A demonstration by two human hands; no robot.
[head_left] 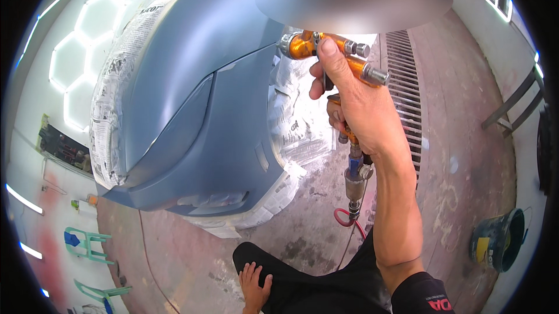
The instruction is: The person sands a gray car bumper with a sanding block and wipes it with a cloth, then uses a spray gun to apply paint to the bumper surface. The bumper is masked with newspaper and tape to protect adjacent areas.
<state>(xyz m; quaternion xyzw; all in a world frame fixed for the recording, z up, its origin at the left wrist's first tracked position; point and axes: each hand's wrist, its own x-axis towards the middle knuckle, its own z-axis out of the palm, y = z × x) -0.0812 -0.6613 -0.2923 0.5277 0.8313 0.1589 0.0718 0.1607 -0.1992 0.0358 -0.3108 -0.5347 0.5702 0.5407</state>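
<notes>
My right hand (362, 95) is wrapped around an orange spray gun (301, 46), thumb on top of its body and fingers round the handle. The gun's silver nozzle faces left, close to the blue-grey car body (174, 57). Below the handle hang a metal inline air filter (355, 183) and a red hose (342, 218). My left hand (254, 283) lies flat on my black-clad knee, fingers slightly apart, holding nothing. Newspaper masking (300, 122) borders the painted panels. A blurred oval hides whatever is above the gun.
A floor grate (406, 92) runs along the right. A dark bucket (498, 241) stands at the right wall, below a metal stand (512, 107). Green plastic chairs (87, 245) are at the lower left. A thin cable (149, 256) crosses the floor. Hexagonal lights (70, 63) cover the left wall.
</notes>
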